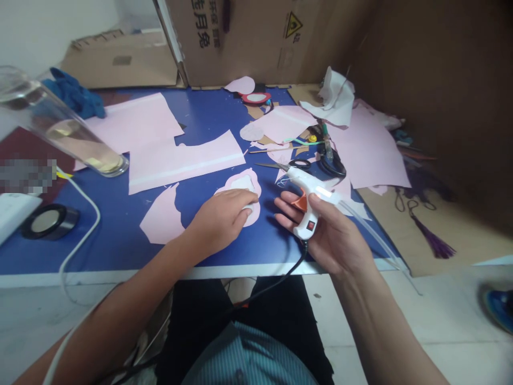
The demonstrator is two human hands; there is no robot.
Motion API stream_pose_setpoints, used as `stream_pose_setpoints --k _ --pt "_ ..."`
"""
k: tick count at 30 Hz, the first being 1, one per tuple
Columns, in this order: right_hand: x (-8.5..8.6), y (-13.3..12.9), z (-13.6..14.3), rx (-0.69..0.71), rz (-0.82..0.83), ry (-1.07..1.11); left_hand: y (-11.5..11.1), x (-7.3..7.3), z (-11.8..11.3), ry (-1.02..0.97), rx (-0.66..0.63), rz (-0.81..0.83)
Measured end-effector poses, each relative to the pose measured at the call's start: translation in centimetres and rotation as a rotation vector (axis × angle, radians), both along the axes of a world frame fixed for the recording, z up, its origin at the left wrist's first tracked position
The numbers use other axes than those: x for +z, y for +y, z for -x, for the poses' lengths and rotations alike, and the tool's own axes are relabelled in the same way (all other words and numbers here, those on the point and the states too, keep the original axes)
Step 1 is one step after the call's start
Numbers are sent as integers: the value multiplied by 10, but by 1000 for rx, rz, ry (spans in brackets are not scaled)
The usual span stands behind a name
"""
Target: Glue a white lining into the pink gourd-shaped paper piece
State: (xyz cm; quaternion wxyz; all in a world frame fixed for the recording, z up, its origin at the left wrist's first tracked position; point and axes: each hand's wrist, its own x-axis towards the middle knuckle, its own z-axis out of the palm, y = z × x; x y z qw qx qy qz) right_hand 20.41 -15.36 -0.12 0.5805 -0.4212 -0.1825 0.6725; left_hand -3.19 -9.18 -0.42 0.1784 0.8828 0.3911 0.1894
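Observation:
My right hand [336, 232] holds a white hot glue gun [310, 214] with an orange trigger. Its thumb lies over the body, its fingers are loosely curled beneath, and a clear glue stick trails from the back. The nozzle points up and left. My left hand [220, 219] is closed over a pink scalloped cutout [255, 216] with a white piece on it, thumb and fingers together at its right side. Part of the cutout is hidden under the hand. A pink offcut [162, 216] lies left of this hand.
Pink sheets [184, 163] cover parts of the blue tabletop. Scissors [298, 163] lie behind the glue gun. A tape roll [50, 220] and a tilted clear bottle [80, 133] are at left. A purple tassel [433, 235] lies at right; cardboard [256, 43] stands behind.

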Motion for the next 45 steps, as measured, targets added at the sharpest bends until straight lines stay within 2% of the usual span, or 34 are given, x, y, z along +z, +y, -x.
stream_pose_setpoints --k 7,23,29,33,36,41,45 --pt "0 0 1 -5 5 -26 11 -3 -5 -17 20 14" --pt "-4 1 2 7 -33 -11 7 -11 -3 -24 10 -59" --pt "-10 3 3 16 -76 -44 1 -12 1 72 -77 -216" --pt "-13 3 4 8 -107 -59 -5 -15 2 139 -85 -330" --pt "-14 3 5 6 -133 -64 -11 -18 2 140 -65 -333" --pt "-16 3 5 -23 -152 -89 -17 -22 5 41 -30 -247" --pt "-18 3 3 -11 -180 -111 -15 -21 11 -186 160 -283"
